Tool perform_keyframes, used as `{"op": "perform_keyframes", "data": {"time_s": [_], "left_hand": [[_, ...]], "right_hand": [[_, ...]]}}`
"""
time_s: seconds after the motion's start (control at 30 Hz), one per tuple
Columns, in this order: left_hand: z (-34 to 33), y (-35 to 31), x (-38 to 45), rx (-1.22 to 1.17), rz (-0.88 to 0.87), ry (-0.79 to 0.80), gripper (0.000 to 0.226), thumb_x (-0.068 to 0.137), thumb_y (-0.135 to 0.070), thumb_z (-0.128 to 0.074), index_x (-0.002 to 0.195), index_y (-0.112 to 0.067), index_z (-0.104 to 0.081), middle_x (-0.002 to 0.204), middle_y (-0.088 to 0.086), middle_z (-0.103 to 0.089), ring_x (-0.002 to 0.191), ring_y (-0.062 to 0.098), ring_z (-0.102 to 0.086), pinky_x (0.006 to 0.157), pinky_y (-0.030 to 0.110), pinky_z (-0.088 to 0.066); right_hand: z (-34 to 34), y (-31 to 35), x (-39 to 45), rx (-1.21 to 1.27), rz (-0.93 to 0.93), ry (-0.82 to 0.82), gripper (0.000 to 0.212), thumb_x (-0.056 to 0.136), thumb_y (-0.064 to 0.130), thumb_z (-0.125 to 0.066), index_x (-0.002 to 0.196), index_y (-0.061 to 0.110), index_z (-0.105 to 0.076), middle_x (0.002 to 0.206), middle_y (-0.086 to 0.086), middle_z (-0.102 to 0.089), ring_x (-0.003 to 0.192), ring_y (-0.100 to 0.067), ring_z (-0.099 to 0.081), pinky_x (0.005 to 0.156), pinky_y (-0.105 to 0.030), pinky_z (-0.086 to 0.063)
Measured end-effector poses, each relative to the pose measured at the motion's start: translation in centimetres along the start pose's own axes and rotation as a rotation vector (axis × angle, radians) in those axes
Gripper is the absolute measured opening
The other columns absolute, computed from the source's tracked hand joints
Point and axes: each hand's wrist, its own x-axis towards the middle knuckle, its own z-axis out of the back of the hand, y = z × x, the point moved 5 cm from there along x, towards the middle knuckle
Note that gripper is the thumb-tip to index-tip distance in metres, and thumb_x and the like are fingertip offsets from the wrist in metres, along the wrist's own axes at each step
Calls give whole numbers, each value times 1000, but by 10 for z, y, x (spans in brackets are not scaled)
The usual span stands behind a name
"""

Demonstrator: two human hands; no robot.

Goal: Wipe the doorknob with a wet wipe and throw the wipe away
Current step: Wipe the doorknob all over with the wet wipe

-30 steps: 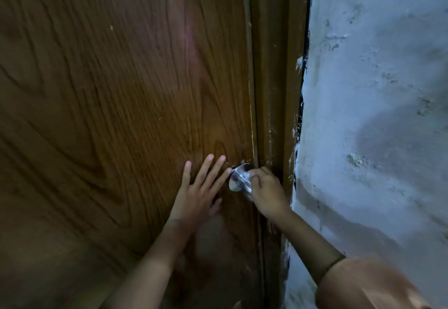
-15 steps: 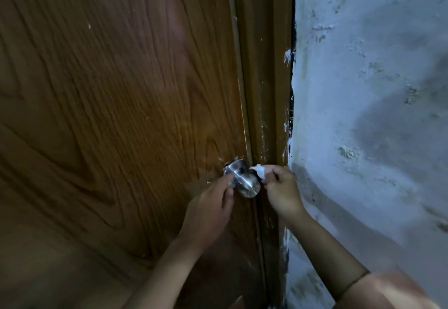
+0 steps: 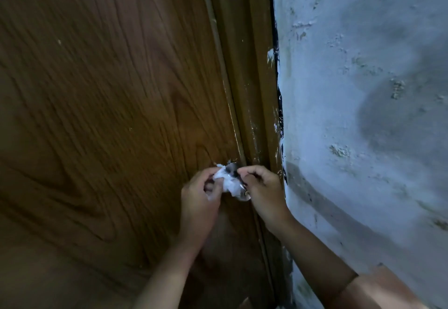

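A round metal doorknob (image 3: 233,171) sticks out of the brown wooden door (image 3: 109,114) near its right edge. A crumpled white wet wipe (image 3: 226,181) lies over the knob's front and hides most of it. My left hand (image 3: 200,197) grips the wipe's left side, fingers curled. My right hand (image 3: 263,188) pinches the wipe's right side at the knob, fingers closed. Both hands sit right against the knob, one on each side.
The brown door frame (image 3: 254,90) runs just right of the knob. A rough, pale blue painted wall (image 3: 363,114) fills the right side. An orange sleeve (image 3: 378,291) shows at the bottom right.
My left hand left the door panel, came to the knob and took hold of the wipe. The wipe, first a small bit in my right hand, now spreads over the knob.
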Motion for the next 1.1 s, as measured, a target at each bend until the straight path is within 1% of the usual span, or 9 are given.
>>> {"op": "perform_keyframes", "data": {"time_s": [0.07,0.13,0.27,0.43,0.53,0.63,0.83,0.97,1.1], "left_hand": [[2,-4,7,392,-267,-12,21,79,-10,-65,100,-14,-69,87,-2,-68,67,-1,-58,64,16,-45],[-3,-3,9,691,-489,-1,26,68,-13,-76,94,-14,-71,79,1,-68,62,13,-62,58,25,-47],[-15,6,11,966,-601,63,46,48,-15,-88,91,-13,-72,67,0,-65,51,13,-59,48,22,-48],[-24,6,15,1100,-708,51,41,53,-17,-85,92,-15,-71,65,0,-68,55,14,-61,50,25,-47],[-23,2,15,1206,-796,13,24,61,-20,-75,85,-20,-70,76,-1,-69,70,18,-57,64,33,-41],[-24,-3,19,1259,-856,-22,26,63,-23,-71,89,-20,-70,88,2,-65,85,22,-42,75,37,-30],[-43,-19,44,1357,-911,159,33,49,-39,-81,81,-34,-72,113,-5,-65,115,22,-49,97,43,-26],[-53,-28,55,1381,-1019,220,21,48,-39,-82,65,-39,-70,116,-6,-64,121,20,-51,104,48,-20],[-41,-17,49,1355,-1020,81,24,55,-35,-78,79,-37,-71,109,-4,-62,116,22,-38,105,48,-17]], "right_hand": [[7,0,4,-191,109,-39,17,87,4,-49,88,8,-66,99,-8,-58,88,-16,-59,65,-7,-46],[7,-5,9,-398,176,-15,16,86,6,-51,93,6,-66,103,-9,-55,98,-22,-54,80,-22,-44],[-1,-17,10,-545,173,48,22,89,11,-48,105,7,-63,114,-12,-55,107,-23,-47,91,-32,-39],[2,-18,13,-508,175,59,21,89,12,-49,105,9,-62,112,-10,-56,106,-22,-48,93,-34,-41],[3,-19,14,-502,177,51,20,89,13,-50,104,10,-63,112,-9,-57,105,-22,-50,90,-34,-41],[2,-20,13,-491,192,57,19,89,12,-51,103,10,-63,111,-9,-57,103,-23,-50,87,-31,-41],[2,-22,14,-469,192,85,19,90,13,-51,105,11,-62,108,-5,-55,105,-23,-50,88,-34,-43],[2,-24,14,-467,186,102,20,90,14,-51,106,10,-61,114,-11,-56,108,-25,-50,93,-40,-45],[5,-26,16,-453,165,101,19,90,14,-51,106,10,-61,114,-11,-55,107,-25,-49,94,-43,-45]]}}
